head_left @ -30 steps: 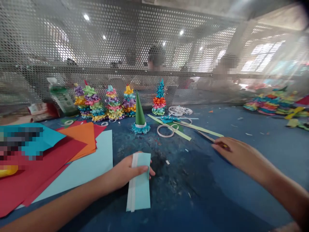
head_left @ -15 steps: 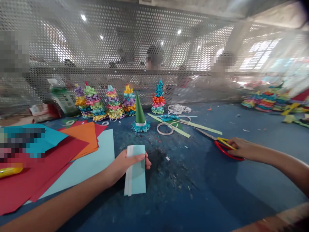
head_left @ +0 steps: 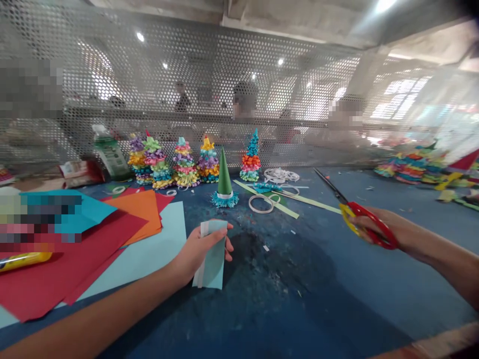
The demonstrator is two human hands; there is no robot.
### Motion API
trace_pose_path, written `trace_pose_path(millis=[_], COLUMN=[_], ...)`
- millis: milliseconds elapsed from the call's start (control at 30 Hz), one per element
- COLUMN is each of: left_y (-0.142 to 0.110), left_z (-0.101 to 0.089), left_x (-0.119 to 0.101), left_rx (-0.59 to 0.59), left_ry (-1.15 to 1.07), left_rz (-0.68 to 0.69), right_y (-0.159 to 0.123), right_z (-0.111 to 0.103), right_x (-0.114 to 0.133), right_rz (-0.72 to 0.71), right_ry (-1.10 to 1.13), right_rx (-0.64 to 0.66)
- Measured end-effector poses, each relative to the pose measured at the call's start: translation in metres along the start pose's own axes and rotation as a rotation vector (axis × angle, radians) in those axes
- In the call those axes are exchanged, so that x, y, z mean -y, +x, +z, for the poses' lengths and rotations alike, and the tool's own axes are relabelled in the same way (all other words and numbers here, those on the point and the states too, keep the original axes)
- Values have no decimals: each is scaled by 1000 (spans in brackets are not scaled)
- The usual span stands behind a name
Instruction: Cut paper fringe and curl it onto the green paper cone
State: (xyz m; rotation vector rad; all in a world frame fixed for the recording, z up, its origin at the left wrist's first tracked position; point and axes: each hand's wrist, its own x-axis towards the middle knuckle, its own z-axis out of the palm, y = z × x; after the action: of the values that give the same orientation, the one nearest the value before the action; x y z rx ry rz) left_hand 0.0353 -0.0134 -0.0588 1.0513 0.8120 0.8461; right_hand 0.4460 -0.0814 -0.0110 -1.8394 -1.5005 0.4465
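Observation:
My left hand [head_left: 204, 247] grips a folded light blue paper strip [head_left: 214, 267] with a white band along its left side; the thumb lies across the front and the other fingers are behind. Off to the right, my right hand [head_left: 377, 224] is closed around the red and yellow handles of a pair of scissors [head_left: 346, 202], raised above the table with the blades pointing up and to the left. Beyond my left hand stands a green paper cone [head_left: 223, 174] with a blue fringe around its base.
Sheets of coloured paper [head_left: 108, 234] cover the table's left side, a yellow tube [head_left: 28, 260] on them. Along the perforated screen [head_left: 209, 65] stand several fringed paper cones [head_left: 185, 164] and a green bottle [head_left: 112, 154]. White tape rings [head_left: 262, 203] and green strips [head_left: 318, 203] lie mid-table.
My right hand has picked the scissors up off the table and turned their blades upward. My left hand has lifted and tilted the folded paper slightly.

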Motion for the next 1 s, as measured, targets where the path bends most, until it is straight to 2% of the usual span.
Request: trace_pose_path(millis=[100,267,333,400,533,633,767,833,1000], left_y=[0,-5,-6,-4,2,5,3,2,-5], left_z=[-3,-10,-12,-14,-18,-20,-19,-20,-28], left_x=[-1,-8,-9,-9,-7,-5,-5,-7,-17], left_rx=[6,96,122,141,230,296,211,168,180], left_ry=[-42,-98,-128,-156,-225,-259,-237,-223,-219], left_rz=[-21,-114,-135,-153,-142,-122,-126,-105,2], right_y=[2,15,17,15,6,-1,-9,-12,-14], right_z=[35,97,115,128,136,130,119,117,126], right_x=[40,103,115,116,96,87,94,96,89], right_rz=[-43,-153,-144,-106,-19,-47,-266,-333,-276], right_ry=[226,436,446,426,356,251,-5,-81,-158], right_rx=[243,438,491,528,591,666,646,621,620])
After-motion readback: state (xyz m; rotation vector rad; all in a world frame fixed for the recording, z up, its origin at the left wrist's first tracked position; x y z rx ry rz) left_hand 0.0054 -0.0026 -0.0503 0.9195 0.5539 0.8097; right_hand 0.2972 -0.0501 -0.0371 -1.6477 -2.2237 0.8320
